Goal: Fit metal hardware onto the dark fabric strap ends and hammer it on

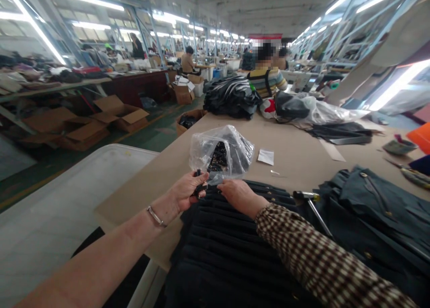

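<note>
My left hand [188, 190] is closed around a small black part at the mouth of a clear plastic bag [220, 152] that holds several black pieces with metal eyelets. Fingers of my right hand [239, 195] are curled on the bag's lower edge, and the hand rests on a dark pleated garment [228, 241] spread over the brown table [157, 173]. A bracelet is on my left wrist; my right arm wears a checked sleeve.
A hammer [311, 200] lies right of my right hand beside a dark green garment [376, 209]. A white paper slip [266, 156] lies farther back. Black fabric piles [231, 97], plastic bags and a seated person are at the table's far end. Cardboard boxes [101, 120] stand on the floor at left.
</note>
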Action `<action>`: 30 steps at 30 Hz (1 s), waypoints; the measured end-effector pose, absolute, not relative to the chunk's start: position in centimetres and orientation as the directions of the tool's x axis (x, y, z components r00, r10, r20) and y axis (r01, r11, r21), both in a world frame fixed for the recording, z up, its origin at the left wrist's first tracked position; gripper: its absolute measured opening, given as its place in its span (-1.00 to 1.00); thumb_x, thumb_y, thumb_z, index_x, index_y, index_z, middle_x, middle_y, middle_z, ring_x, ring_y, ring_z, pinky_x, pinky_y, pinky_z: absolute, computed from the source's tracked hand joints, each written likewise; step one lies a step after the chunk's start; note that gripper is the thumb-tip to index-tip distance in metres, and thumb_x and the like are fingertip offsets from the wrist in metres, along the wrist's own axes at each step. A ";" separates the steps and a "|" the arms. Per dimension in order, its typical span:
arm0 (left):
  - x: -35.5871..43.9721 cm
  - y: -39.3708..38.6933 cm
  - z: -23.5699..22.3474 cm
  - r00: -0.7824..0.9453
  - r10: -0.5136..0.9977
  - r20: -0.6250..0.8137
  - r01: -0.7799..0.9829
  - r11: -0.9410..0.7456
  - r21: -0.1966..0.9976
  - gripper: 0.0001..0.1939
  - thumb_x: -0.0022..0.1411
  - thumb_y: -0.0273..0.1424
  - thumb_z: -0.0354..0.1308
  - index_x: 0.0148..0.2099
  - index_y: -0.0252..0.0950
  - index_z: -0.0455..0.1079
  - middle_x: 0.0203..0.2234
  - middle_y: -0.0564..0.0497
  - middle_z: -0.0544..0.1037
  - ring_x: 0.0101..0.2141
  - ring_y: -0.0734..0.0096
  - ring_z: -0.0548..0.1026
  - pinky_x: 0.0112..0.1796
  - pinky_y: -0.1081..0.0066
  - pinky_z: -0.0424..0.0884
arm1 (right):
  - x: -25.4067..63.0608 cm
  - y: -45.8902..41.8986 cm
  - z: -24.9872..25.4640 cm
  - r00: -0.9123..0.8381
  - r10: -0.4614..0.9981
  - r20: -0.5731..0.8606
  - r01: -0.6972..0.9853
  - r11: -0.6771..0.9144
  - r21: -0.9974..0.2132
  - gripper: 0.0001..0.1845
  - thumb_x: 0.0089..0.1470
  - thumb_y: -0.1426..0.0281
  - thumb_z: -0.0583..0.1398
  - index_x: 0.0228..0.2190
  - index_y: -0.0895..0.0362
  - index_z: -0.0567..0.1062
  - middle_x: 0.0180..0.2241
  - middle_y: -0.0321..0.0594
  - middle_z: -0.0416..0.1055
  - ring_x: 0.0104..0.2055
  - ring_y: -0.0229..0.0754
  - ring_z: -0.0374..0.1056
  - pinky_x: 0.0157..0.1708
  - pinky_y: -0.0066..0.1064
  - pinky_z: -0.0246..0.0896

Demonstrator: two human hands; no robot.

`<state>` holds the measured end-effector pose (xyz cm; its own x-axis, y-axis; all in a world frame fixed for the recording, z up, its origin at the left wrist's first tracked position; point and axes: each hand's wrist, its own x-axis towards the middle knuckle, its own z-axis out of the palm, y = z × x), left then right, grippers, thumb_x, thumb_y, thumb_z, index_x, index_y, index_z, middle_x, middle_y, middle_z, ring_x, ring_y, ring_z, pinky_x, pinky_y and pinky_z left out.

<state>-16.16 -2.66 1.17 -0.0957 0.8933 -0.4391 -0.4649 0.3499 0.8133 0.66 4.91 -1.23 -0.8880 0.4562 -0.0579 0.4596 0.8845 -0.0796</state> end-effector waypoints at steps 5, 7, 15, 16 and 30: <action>-15.9 -2.5 0.4 -0.078 0.891 -0.447 -0.372 0.390 0.843 -0.77 0.14 -0.36 0.23 -0.36 -0.27 0.20 -0.64 0.18 0.32 -0.77 0.66 0.26 -0.84 0.74 -0.05 | -0.4 4.8 -0.1 -0.909 0.403 -0.110 0.410 0.911 -0.053 -0.72 0.15 0.58 0.03 -0.34 0.23 0.55 -0.30 -0.02 0.52 -0.26 -0.08 0.48 -0.26 -0.37 0.34; -15.7 -2.4 0.2 -0.074 0.893 -0.445 -0.347 0.395 0.851 -0.76 0.14 -0.35 0.23 -0.36 -0.27 0.19 -0.64 0.19 0.31 -0.77 0.67 0.25 -0.84 0.74 -0.04 | -0.5 4.8 0.1 -0.913 0.392 -0.114 0.400 0.915 -0.054 -0.73 0.16 0.58 0.04 -0.32 0.23 0.54 -0.28 -0.01 0.52 -0.25 -0.09 0.48 -0.25 -0.37 0.34; -15.2 -2.0 0.3 -0.077 0.889 -0.452 -0.289 0.414 0.863 -0.71 0.05 -0.35 0.30 -0.35 -0.26 0.20 -0.63 0.20 0.32 -0.76 0.67 0.28 -0.83 0.72 -0.05 | 0.5 5.2 -0.4 -0.902 0.431 -0.019 0.428 0.889 -0.166 -0.74 0.12 0.57 0.06 -0.18 0.23 0.47 -0.25 -0.05 0.51 -0.20 -0.15 0.44 -0.21 -0.40 0.28; -15.1 -1.9 0.5 -0.078 0.888 -0.454 -0.285 0.416 0.864 -0.71 0.05 -0.35 0.30 -0.35 -0.25 0.20 -0.63 0.20 0.32 -0.76 0.67 0.28 -0.82 0.71 -0.05 | 1.0 5.3 -0.4 -0.886 0.463 0.012 0.450 0.867 -0.215 -0.74 0.09 0.58 0.07 -0.19 0.23 0.46 -0.28 -0.08 0.51 -0.23 -0.17 0.43 -0.24 -0.43 0.27; -7.3 1.8 3.5 0.033 0.905 -0.425 -0.163 0.424 0.891 -0.83 0.10 -0.37 0.25 -0.33 -0.30 0.31 -0.63 0.18 0.31 -0.71 0.68 0.25 -0.72 0.65 0.10 | 9.6 8.2 3.0 -0.398 0.913 0.088 -0.042 0.077 -0.996 -0.73 -0.16 0.23 0.32 -0.46 0.16 0.45 -0.69 -0.42 0.34 -0.66 -0.36 0.28 -0.60 -0.52 0.22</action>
